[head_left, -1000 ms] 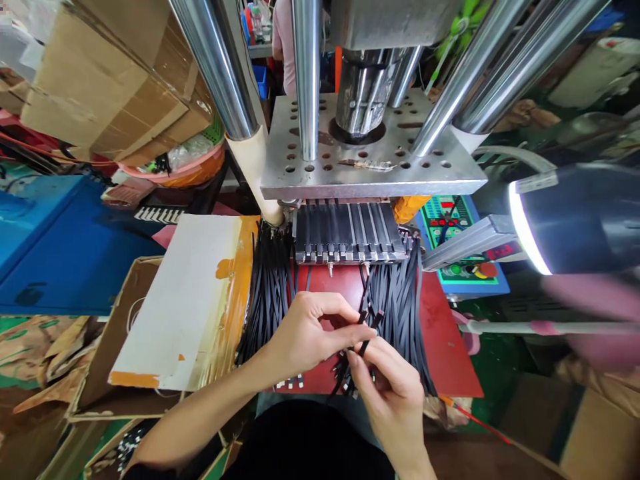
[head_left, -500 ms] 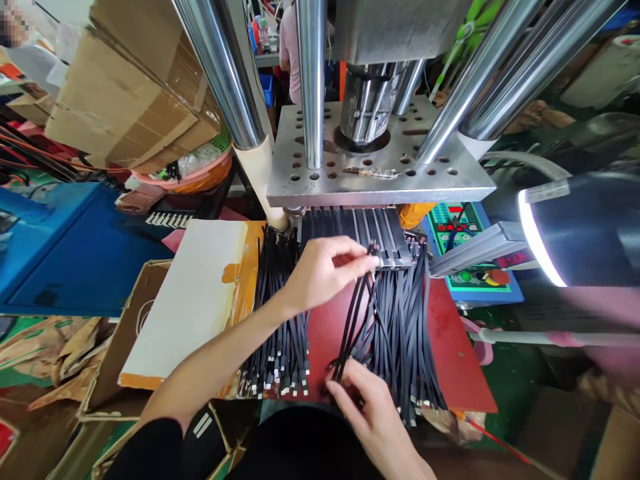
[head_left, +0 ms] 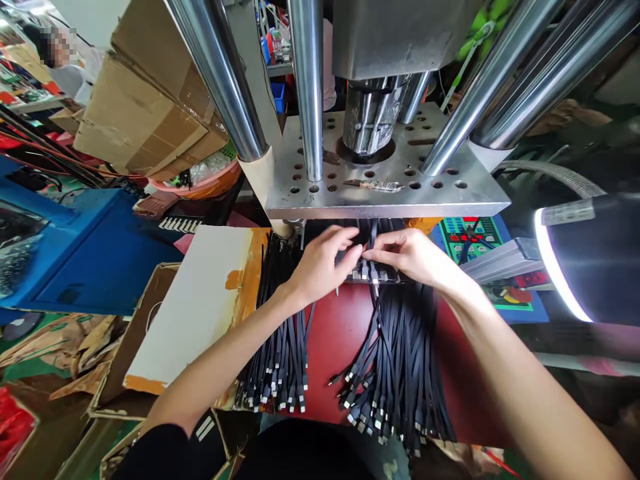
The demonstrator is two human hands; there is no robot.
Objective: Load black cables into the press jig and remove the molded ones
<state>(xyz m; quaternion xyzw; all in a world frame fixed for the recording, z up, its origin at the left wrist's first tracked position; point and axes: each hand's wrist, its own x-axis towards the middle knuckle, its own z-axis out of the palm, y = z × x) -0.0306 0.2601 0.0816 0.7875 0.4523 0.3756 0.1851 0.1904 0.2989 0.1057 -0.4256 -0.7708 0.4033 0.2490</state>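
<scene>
Head view | black cables (head_left: 407,353) on red table (head_left: 333,340) | blue machine (head_left: 95,247) leftward | left fingers (head_left: 345,235) parted, right fingers (head_left: 393,240): can't tell

R hand (head_left: 415,257) up from cable ends (head_left: 378,424), now at blk fixture (head_left: 323,231), nr L hand (head_left: 324,263)

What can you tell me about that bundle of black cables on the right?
The bundle of black cables holds many slim, flat strands, rubbery or plastic by the look. It lies on the red board, fanned toward the person, with small shiny connectors jumbled at the near end; some tips seem to overhang the board's edge. Its far end lies toward the right hand; contact there is unclear.
</scene>
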